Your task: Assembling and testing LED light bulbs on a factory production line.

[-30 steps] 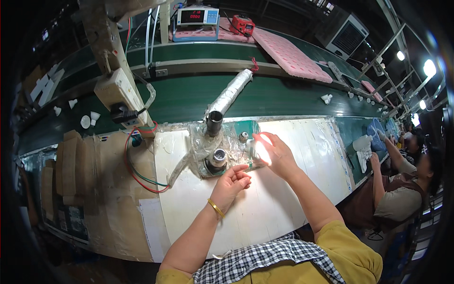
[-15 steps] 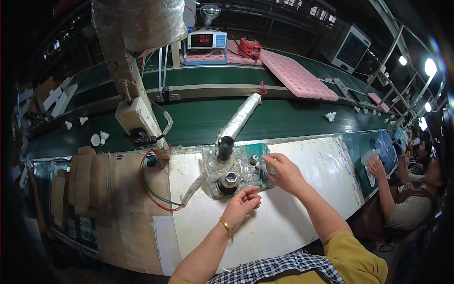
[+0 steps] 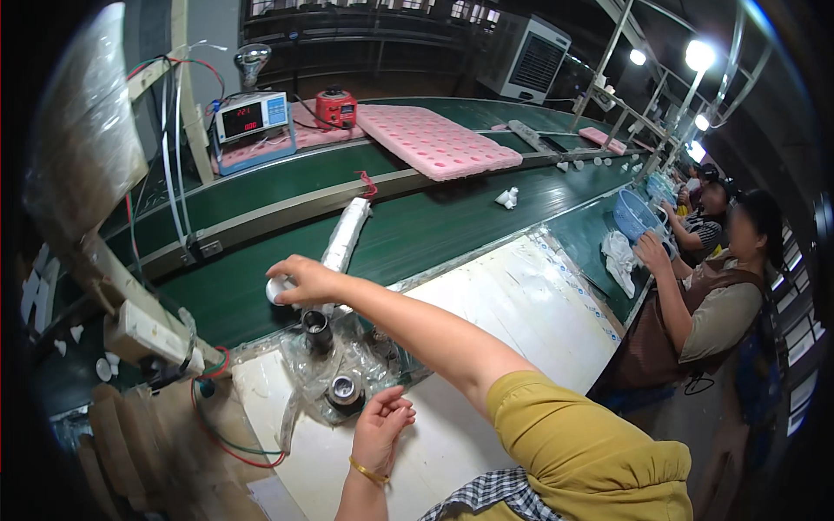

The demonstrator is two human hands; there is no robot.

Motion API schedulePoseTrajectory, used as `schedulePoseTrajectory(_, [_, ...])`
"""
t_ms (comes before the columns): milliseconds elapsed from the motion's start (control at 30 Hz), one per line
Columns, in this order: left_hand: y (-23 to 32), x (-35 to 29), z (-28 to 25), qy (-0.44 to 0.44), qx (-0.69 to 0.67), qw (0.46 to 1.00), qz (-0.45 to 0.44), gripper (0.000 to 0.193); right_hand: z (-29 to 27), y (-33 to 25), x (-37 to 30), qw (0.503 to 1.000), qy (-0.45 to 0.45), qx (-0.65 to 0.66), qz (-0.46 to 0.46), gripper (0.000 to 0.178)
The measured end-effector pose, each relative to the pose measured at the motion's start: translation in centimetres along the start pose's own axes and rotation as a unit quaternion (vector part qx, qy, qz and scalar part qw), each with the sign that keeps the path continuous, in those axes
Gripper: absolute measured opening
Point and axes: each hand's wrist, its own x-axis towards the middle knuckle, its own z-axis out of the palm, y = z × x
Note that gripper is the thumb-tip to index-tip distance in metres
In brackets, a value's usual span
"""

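- My right hand (image 3: 311, 282): fingers clamped on a white lamp piece (image 3: 276, 290), palm side hidden from view.
- White lamp piece: over the green belt (image 3: 447, 230), just beyond the black tube (image 3: 316, 331); can't tell if it touches the belt.
- Handling, my guess: light, stiff, smooth so a bit slippery, maybe brittle. Best hold looks like round the sides, light pressure, off the face.
- My left hand (image 3: 380, 427): fingers loosely curled, slightly apart, nothing seen in them; just beside the round socket (image 3: 345, 391).
- Socket and tube: clear plastic around both, on the white worktop (image 3: 512, 282); silver-wrapped arm (image 3: 347, 239) behind the tube.
- Farther out: white pieces (image 3: 506, 199) on the belt, pink foam pad (image 3: 439, 143), red box (image 3: 336, 110), meter with lit display (image 3: 252, 123).
- Far right: co-worker (image 3: 717, 300), hands near the blue basket (image 3: 627, 219).
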Motion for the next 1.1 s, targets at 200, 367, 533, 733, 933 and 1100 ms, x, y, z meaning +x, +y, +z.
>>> schedulePoseTrajectory(200, [0.3,-0.7,0.3,0.038,-0.031,0.999,-0.006,0.035,-5.0,3.3,-4.5,0.995,0.087,-0.006,-0.049,0.047])
schedulePoseTrajectory(367, [-0.2,-0.9,-0.2,0.039,0.017,0.999,0.000,0.036,-16.3,15.1,-13.9,0.922,0.282,-0.253,0.080,0.049])
schedulePoseTrajectory(533, [0.5,-0.7,0.2,0.089,0.061,0.990,-0.086,0.028,-26.6,25.6,-23.7,0.806,0.379,-0.275,0.361,0.078])
schedulePoseTrajectory(733, [0.4,0.6,0.8,0.015,0.009,1.000,-0.022,0.023,-30.1,31.2,-25.7,0.842,0.313,-0.254,0.360,0.075])
schedulePoseTrajectory(933, [0.5,0.3,0.5,0.000,-0.001,1.000,-0.013,0.021,-23.3,26.3,-18.1,0.879,0.316,-0.249,0.255,0.056])
schedulePoseTrajectory(1100, [-0.1,0.6,0.2,0.069,-0.046,0.994,-0.067,0.017,-16.0,13.8,-17.5,0.960,0.241,-0.040,0.135,0.050])
